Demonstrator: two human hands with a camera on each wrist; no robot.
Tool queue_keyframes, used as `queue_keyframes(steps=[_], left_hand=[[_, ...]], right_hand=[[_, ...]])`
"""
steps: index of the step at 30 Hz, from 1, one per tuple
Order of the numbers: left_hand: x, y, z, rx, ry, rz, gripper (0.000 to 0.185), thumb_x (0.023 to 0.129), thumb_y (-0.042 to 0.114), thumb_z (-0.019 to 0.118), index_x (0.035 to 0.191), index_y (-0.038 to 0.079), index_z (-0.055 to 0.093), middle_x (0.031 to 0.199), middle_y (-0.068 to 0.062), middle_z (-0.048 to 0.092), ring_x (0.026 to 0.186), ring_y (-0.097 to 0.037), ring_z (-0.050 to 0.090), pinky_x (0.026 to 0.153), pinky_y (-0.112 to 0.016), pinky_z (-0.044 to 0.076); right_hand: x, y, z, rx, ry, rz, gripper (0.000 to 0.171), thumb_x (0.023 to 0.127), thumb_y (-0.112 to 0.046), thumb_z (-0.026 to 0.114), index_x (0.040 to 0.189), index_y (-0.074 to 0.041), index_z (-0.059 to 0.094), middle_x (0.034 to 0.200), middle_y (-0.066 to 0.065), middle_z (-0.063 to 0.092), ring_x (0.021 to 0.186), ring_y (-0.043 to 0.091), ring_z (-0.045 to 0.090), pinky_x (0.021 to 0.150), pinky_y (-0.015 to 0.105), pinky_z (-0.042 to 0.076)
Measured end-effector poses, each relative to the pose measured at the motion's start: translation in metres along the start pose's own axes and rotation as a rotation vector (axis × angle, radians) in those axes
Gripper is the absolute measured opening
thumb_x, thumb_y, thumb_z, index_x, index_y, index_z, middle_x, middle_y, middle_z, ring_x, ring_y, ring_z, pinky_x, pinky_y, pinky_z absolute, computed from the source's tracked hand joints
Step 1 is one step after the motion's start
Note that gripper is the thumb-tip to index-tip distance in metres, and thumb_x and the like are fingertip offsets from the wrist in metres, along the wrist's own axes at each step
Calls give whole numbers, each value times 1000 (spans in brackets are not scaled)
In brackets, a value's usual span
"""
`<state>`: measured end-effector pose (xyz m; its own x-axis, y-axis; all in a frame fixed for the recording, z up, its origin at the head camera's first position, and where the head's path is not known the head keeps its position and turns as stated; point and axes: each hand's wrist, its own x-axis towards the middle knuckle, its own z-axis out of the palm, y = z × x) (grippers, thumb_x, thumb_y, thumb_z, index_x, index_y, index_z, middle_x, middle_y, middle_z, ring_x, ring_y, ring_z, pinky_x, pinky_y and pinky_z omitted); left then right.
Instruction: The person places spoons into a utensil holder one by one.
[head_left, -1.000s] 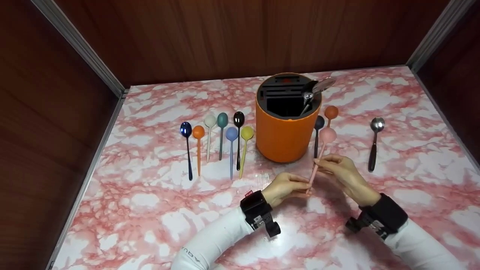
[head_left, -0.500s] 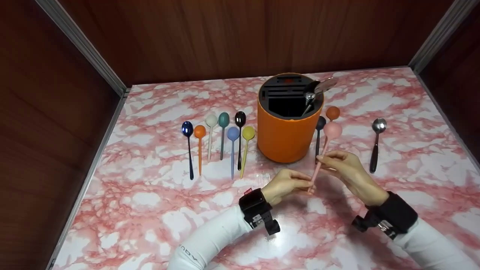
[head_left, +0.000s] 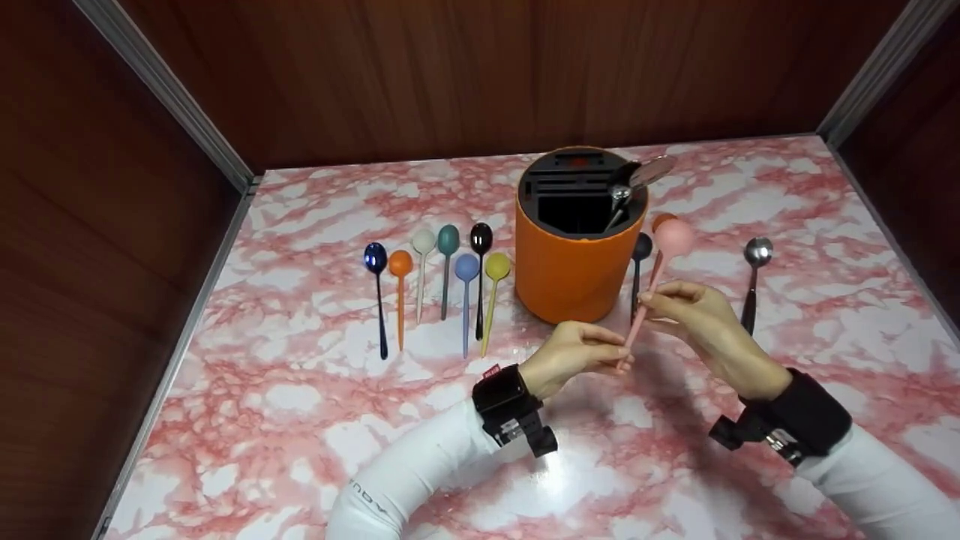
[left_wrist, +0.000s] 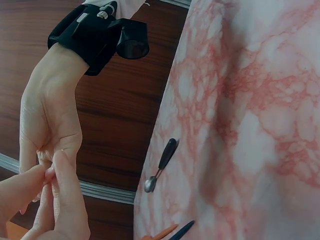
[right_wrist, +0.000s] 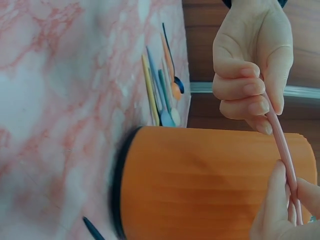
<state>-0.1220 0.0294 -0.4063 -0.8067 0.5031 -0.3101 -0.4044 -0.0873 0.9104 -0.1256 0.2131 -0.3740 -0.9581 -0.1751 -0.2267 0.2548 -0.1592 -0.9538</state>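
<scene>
Both hands pinch the pink spoon (head_left: 654, 279) by its thin handle: the right hand (head_left: 694, 319) grips it near the middle between thumb and curled fingertips, and the left hand (head_left: 571, 356) nips the tail end the same way. In the right wrist view the fingers (right_wrist: 245, 90) wrap the stem closely. The spoon hangs in the air just in front of the orange holder (head_left: 576, 247), at about 4 o'clock from it, clear of the table (head_left: 300, 420).

Its long axis runs from about 7 o'clock up to 1 o'clock in the head view, bowl end high and away from the person, tail low and near. Whether the bowl faces up or down is hard to say from here.

To handle it well, I would keep the right-hand pinch as the steering grip and let the left only steady the tail, so the slim stem does not twist or bend. Lifting should stay clear of the dark spoon (head_left: 637, 262) and the orange spoon (head_left: 661, 220) lying behind it, and of the metal spoons (head_left: 634, 180) leaning out of the holder's rim.
</scene>
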Motion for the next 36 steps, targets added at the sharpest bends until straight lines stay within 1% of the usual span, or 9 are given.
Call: queue_keyframes(steps=[2, 10, 15, 19, 21, 26, 28, 33, 36], left_hand=[[-1, 4, 0, -1, -4, 11, 25, 84, -9, 57, 108, -16, 58, 105, -36, 60, 66, -10, 62, 79, -32, 59], [-4, 17, 1, 18, 3, 24, 24, 83, -9, 59, 106, -16, 59, 100, -34, 63, 63, -9, 62, 80, -35, 59], [-6, 25, 1, 3, -18, 43, 24, 83, -10, 58, 107, -17, 58, 103, -38, 59, 64, -10, 62, 79, -34, 59], [-8, 28, 0, 10, -31, 44, 25, 83, -10, 57, 107, -17, 57, 105, -39, 58, 64, -10, 62, 79, -35, 59], [-8, 29, 0, 22, -29, 45, 25, 83, -10, 58, 107, -17, 57, 105, -39, 58, 64, -10, 62, 79, -34, 59], [-9, 33, -1, 56, -31, 56, 25, 84, -9, 58, 107, -16, 58, 105, -38, 59, 64, -9, 62, 83, -38, 57], [-9, 36, -1, 72, -36, 63, 26, 84, -8, 59, 108, -17, 58, 104, -37, 60, 65, -9, 62, 84, -39, 57], [-9, 43, -3, 94, -42, 80, 26, 84, -7, 59, 109, -16, 58, 103, -35, 62, 65, -9, 62, 77, -32, 59], [-8, 47, -4, 90, -33, 82, 26, 84, -7, 59, 109, -15, 59, 102, -35, 61, 65, -9, 62, 78, -33, 59]], right_hand=[[0, -3, 1, 11, -4, -12, 3, 87, -12, 63, 91, -12, 63, 83, -4, 65, 81, 8, 65, 83, 22, 56], [-2, -15, 4, 43, -25, -42, 3, 88, -10, 62, 90, -10, 64, 83, -2, 67, 79, 9, 66, 81, 23, 57], [-2, -24, 7, 74, -14, -56, 3, 86, -10, 63, 88, -10, 66, 81, -1, 69, 77, 10, 66, 79, 23, 58], [-1, -29, 6, 75, -14, -68, 3, 87, -10, 63, 89, -10, 65, 82, -1, 68, 77, 9, 67, 76, 23, 58], [-1, -31, 6, 72, -10, -65, 3, 87, -11, 63, 89, -10, 65, 83, -1, 68, 77, 9, 67, 74, 22, 58], [0, -37, 6, 52, 13, -39, 6, 85, -14, 65, 90, -10, 64, 81, -2, 67, 76, 9, 67, 71, 21, 58], [1, -39, 7, 46, 18, -35, 7, 85, -14, 66, 90, -9, 64, 81, -2, 67, 76, 9, 66, 70, 21, 58], [2, -45, 8, 70, 13, -68, 5, 85, -10, 66, 88, -8, 64, 79, -1, 66, 75, 10, 66, 73, 22, 58], [2, -49, 7, 80, 5, -98, 4, 85, -9, 64, 88, -7, 64, 79, 0, 66, 76, 11, 67, 75, 24, 58]])
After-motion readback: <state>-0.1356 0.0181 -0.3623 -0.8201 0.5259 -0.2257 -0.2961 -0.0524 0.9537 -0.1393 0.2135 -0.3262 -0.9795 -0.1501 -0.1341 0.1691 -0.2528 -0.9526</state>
